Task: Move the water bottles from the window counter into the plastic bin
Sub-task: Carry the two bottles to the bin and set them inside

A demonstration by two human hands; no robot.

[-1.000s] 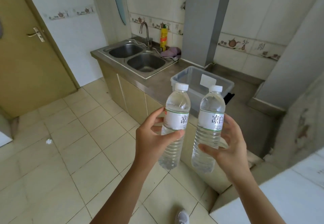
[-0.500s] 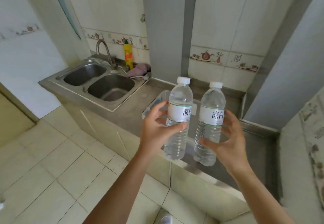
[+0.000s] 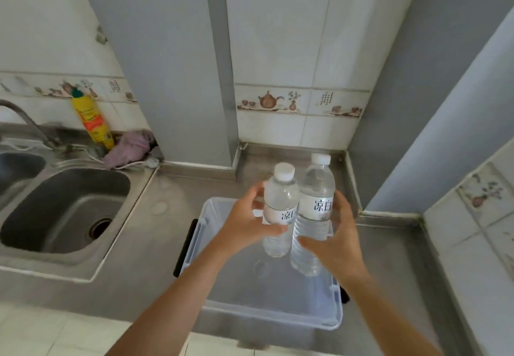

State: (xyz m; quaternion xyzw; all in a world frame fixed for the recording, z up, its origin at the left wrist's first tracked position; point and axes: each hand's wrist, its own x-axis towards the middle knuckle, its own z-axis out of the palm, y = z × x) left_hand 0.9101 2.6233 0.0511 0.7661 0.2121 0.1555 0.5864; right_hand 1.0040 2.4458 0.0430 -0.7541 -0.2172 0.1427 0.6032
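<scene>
Head view looks down on my two hands over the clear rectangular plastic bin [image 3: 271, 316], which sits on the grey steel counter [image 3: 155, 244]. My left hand [image 3: 246, 223] wraps one clear white-capped water bottle [image 3: 279, 202]; my right hand [image 3: 335, 244] wraps the other [image 3: 315, 197]. Both bottles stand upright, long axis vertical, sides touching, bases hanging above the bin's open floor. The drop is straight down, I judge, with neither hand clearly nearer. A steel sink [image 3: 64, 211] lies to the left, tiled walls behind and to the right.
</scene>
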